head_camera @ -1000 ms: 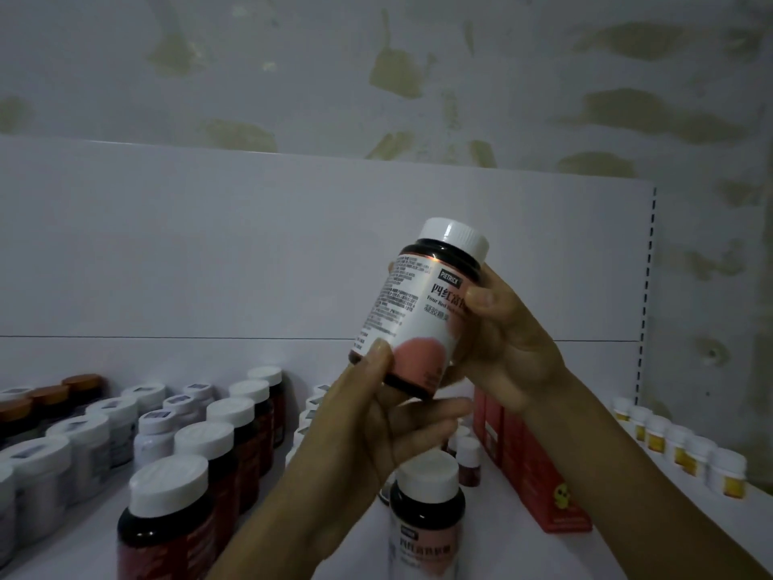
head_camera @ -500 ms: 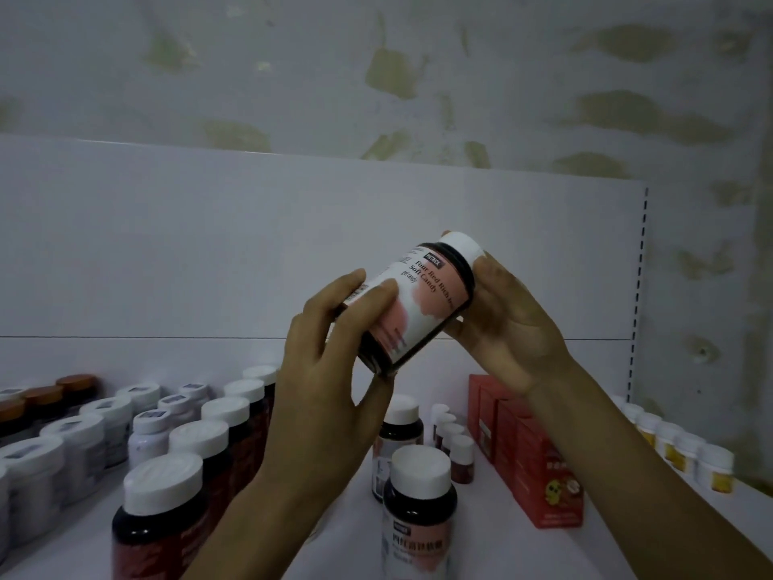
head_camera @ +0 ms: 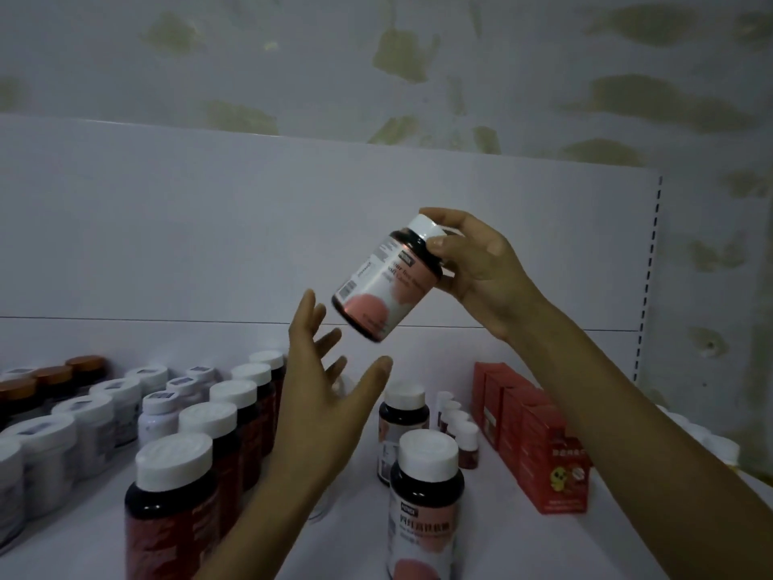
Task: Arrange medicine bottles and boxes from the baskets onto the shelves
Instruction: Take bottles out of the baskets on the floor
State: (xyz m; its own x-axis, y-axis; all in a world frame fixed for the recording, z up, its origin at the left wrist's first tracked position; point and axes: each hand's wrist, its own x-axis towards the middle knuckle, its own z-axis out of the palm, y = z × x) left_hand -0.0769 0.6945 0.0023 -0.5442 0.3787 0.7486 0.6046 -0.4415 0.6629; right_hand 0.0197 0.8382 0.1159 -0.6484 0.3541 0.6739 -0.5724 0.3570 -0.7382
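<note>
Nearest the camera, two dark bottles with white caps stand upright on the white shelf (head_camera: 502, 546): the front-left bottle (head_camera: 171, 504) and the front-centre bottle (head_camera: 426, 500), the latter with a white and pink label. Behind the front-left bottle, further dark bottles run back in a row, with rows of white bottles (head_camera: 88, 416) to their left and brown-capped bottles (head_camera: 54, 378) at the far left. Above the shelf, the left hand (head_camera: 330, 395) is open with fingers spread and holds nothing. Just above it, the right hand (head_camera: 481, 270) grips the held bottle (head_camera: 389, 282) by its white cap and neck. This bottle is tilted, base down-left, clear of the shelf. Further back stand another dark bottle, several small bottles (head_camera: 456, 424) and a row of red boxes (head_camera: 539, 445) on the right. A white back panel (head_camera: 209, 228) closes the shelf, with a slotted upright (head_camera: 652, 265) at its right edge. Behind it is a pale wall (head_camera: 293, 56) with greenish patches.
</note>
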